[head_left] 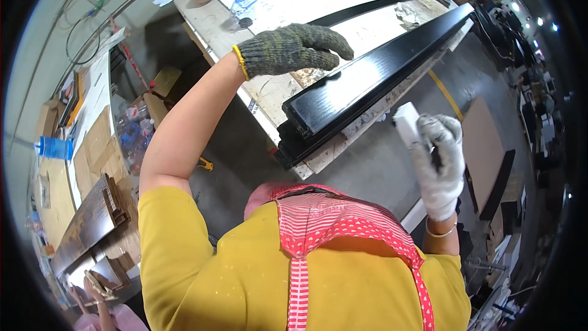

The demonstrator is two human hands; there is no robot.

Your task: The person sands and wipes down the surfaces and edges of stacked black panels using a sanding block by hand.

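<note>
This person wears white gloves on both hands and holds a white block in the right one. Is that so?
Not quite: in the head view, the left hand wears a dark grey-green glove with a yellow cuff. The right hand does wear a white glove and holds the white block.

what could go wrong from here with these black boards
The stacked black boards lie close along the edge of the table, so a hard push might slide one off. The right hand holds the white block out past that edge; if it slips, it could drop to the floor. Grit on the left hand's knit glove might mark the shiny top face.
</note>
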